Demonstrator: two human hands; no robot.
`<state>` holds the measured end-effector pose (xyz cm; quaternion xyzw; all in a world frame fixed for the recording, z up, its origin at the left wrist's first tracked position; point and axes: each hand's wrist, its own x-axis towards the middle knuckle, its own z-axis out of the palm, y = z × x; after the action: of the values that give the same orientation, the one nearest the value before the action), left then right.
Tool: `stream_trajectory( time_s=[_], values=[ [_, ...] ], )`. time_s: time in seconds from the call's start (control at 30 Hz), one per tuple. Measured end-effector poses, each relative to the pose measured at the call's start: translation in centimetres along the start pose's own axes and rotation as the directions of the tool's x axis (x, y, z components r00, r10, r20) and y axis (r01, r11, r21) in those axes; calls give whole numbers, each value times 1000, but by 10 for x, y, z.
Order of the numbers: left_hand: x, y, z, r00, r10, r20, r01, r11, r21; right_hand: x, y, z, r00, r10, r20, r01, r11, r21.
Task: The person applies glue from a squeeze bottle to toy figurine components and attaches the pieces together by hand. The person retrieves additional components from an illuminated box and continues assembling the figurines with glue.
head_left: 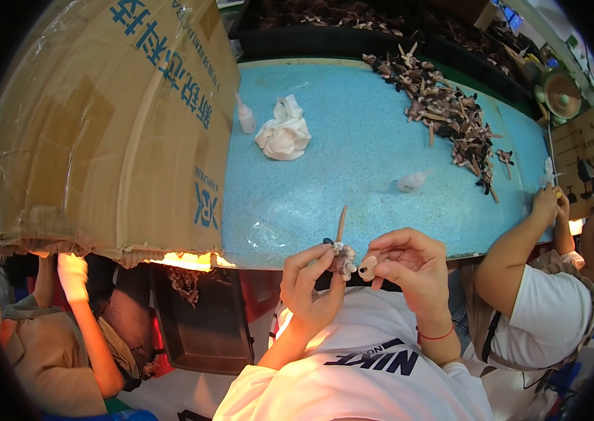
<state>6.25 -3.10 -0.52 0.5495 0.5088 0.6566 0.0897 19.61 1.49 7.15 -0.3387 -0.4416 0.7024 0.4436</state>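
On your left, a co-worker [55, 358] sits in a tan top, one arm raised toward the near edge of the big carton [100, 140]. That carton takes up the left end of the tabletop [353, 126], clear tape shining on its side. Below its near right corner is a black tray [212, 337], with a clump of small brownish things at its far edge. Right of the carton, toward the far side, stand a small white bottle [245, 118] and, next to it, a crumpled tissue [284, 133].

At the middle of the near edge, your left hand [309, 284] pinches a small pale-and-dark figure [342, 259], its stick [342, 223] pointing away from you. Just right of it, your right hand [412, 270] grips a small beige piece [368, 269] between thumb and fingers, its dark-spotted side showing; you cannot tell here whether piece and figure touch. A red cord [436, 337] circles your right wrist.

Beyond your right hand, a second bottle [412, 181] lies on its side. Farther right sprawls a pile [455, 119] of similar figures with sticks. At the right, a co-worker in white [542, 309] works with raised hands, near a round fan [562, 96] on the far side.
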Motion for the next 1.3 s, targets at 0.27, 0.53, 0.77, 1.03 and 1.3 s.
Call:
stream_trajectory(
  time_s=[0.27, 0.53, 0.77, 1.03, 1.3],
  values=[
    [3, 2, -1, 998, 59, 10, -60, 993, 99, 3, 4, -2, 1000, -12, 11, 13, 999, -51],
    [5, 3, 1, 995, 104, 10, -104, 985, 140, 6, 3, -3, 999, 9, 39, -6, 998, -60],
    [7, 3, -1, 990, 143, 19, -144, 975, 166, 9, 8, -7, 996, 60, 71, -60, 998, 6],
    [8, 4, -2, 987, 158, 5, -156, 973, 171, 9, 8, -5, 994, 78, 77, -81, 996, 34],
    [10, 5, -3, 983, 186, 15, -185, 968, 167, 7, 11, -5, 995, -2, 96, -2, 999, 45]
  ],
)
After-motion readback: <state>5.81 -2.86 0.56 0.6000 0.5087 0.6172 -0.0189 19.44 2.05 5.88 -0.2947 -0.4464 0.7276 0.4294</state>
